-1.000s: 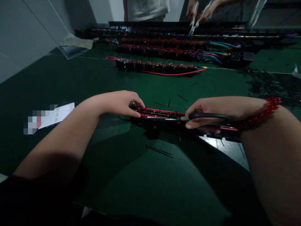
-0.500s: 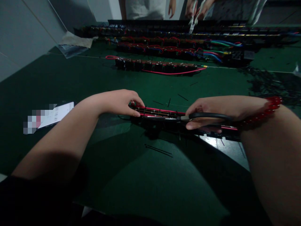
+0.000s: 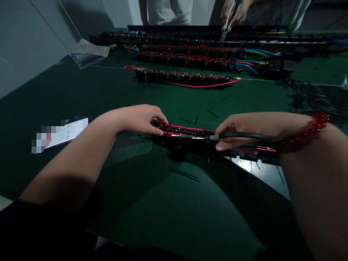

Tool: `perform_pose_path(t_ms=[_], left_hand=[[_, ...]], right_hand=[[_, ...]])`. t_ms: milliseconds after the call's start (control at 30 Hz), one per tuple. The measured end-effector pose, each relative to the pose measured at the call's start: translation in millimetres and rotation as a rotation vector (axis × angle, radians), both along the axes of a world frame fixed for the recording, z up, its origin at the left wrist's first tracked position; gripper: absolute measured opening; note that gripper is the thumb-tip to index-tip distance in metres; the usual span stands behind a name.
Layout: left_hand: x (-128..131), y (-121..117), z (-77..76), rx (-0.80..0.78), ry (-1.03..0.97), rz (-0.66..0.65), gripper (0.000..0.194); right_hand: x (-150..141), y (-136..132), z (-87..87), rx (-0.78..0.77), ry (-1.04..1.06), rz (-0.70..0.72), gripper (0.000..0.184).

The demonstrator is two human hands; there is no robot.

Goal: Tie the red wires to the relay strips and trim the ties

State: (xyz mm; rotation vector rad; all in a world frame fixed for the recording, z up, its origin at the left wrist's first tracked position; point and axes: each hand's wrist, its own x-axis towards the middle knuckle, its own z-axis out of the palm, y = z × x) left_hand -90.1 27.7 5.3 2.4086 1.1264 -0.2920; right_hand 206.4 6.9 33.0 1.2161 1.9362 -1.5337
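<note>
A long black strip assembly (image 3: 187,131) with red wires along its length lies on the table in front of me. My left hand (image 3: 145,119) grips its left end, thumb at the near side and fingers curled over the far side. In my right hand (image 3: 231,127) is a pair of scissors (image 3: 214,137) with black handles, lying along the strip. Their metal blades point left, low over its near edge, and look closed. The right fingers also rest over the strip, and part of it is hidden beneath them. A red bead bracelet (image 3: 317,125) circles my right wrist.
Thin black tie pieces (image 3: 184,174) lie on the green table (image 3: 136,210). At left is a phone (image 3: 67,132). Further back sit another wired strip (image 3: 185,75) and longer wired assemblies (image 3: 190,56). A co-worker's hand (image 3: 239,12) holds pliers (image 3: 227,27) there. Dark clippings (image 3: 312,94) heap at right.
My hands, the scissors and the strip keep their places; the view shifts slightly. A co-worker's hanging hand at the top has left the picture.
</note>
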Motion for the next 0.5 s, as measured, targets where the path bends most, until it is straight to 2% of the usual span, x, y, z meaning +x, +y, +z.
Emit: perform_pose_path(t_ms=[267,500], left_hand=[[1.3,-0.7,-1.3,-0.004,0.002,0.012,0.051],[3.0,-2.6,2.1,-0.003,0.022,-0.001,0.051]], right_hand=[[0.1,-1.5,-0.6,-0.026,0.020,-0.017,0.044],[6.3,-7.3,4.6,-0.062,-0.092,-0.082,0.044]])
